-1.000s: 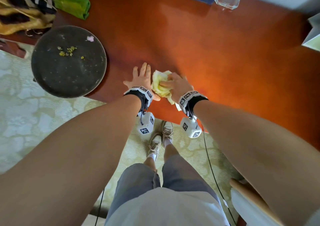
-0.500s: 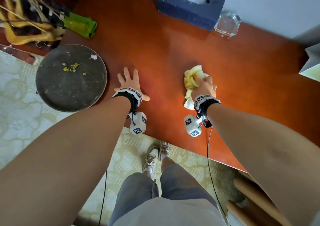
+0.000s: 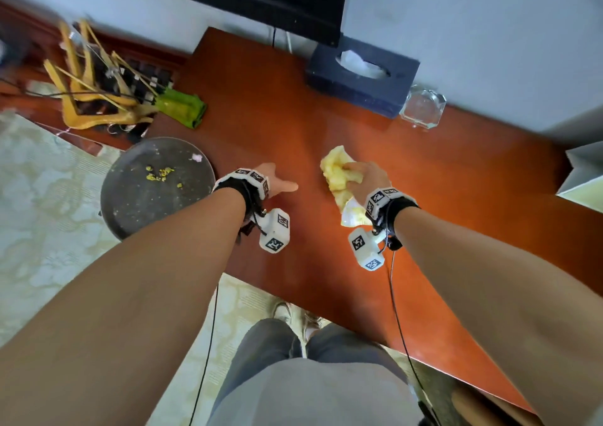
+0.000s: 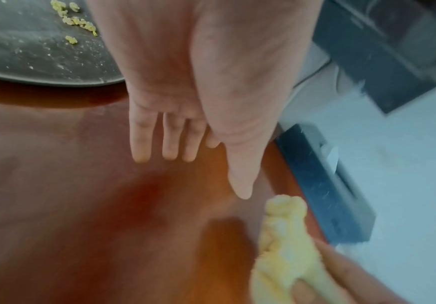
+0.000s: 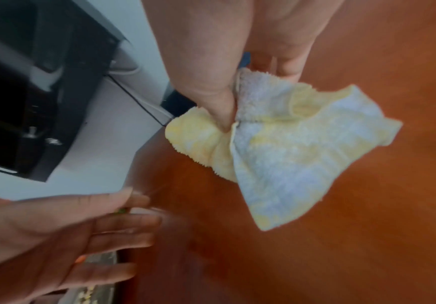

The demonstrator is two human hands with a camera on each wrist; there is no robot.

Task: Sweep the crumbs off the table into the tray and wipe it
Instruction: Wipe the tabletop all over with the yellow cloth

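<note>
Both my forearms reach forward, bare, each with a marker-covered band and a white camera block at the wrist. My left hand [image 3: 274, 182] lies flat, palm down, fingers [image 4: 169, 142] straight and close together, thumb stretched out to the side. My right hand [image 3: 367, 177] is bunched, thumb and fingers pinching folded fabric; the thumb presses into a crease, knuckles raised.

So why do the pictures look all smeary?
Head view: the wall edges streak with motion blur, and light glares off the table. Left wrist view: the yellow cloth and tissue box are smeared. Right wrist view: the left hand is blurred.
</note>
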